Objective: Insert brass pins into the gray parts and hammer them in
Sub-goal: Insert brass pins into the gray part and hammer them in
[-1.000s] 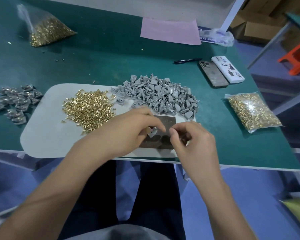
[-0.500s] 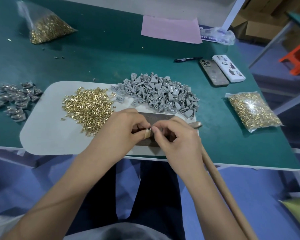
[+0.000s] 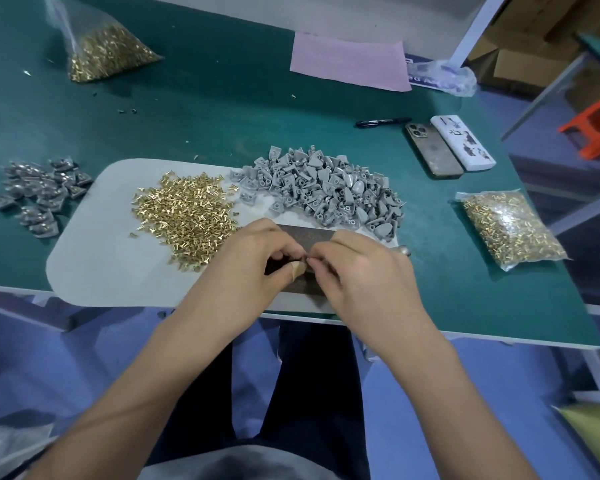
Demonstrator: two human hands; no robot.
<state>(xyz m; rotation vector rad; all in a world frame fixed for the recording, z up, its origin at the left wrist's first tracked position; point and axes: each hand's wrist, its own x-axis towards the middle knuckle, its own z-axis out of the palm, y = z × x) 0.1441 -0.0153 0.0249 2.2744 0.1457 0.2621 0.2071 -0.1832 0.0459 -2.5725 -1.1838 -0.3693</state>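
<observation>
Pin-insertion step, judged: small gray part, mostly hidden, pinched between fingers of left hand (image 3: 257,261) and right hand (image 3: 357,271) over dark metal block (image 3: 305,233); brass pin not discernible; loose brass pins (image 3: 184,213) and gray parts (image 3: 323,188) heaped on white mat (image 3: 94,271) atop green desk (image 3: 222,109); finished pieces (image 3: 39,192) far left; next: seating pin, then hammering.

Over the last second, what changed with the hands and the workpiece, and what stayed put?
The right hand moved left to meet the left hand over the dark metal block; their fingertips now pinch together at one small spot, where the part and pin are too hidden to tell apart. A hammer head came into view by the right hand. The loose brass pins, gray parts pile and finished parts stayed put.
</observation>
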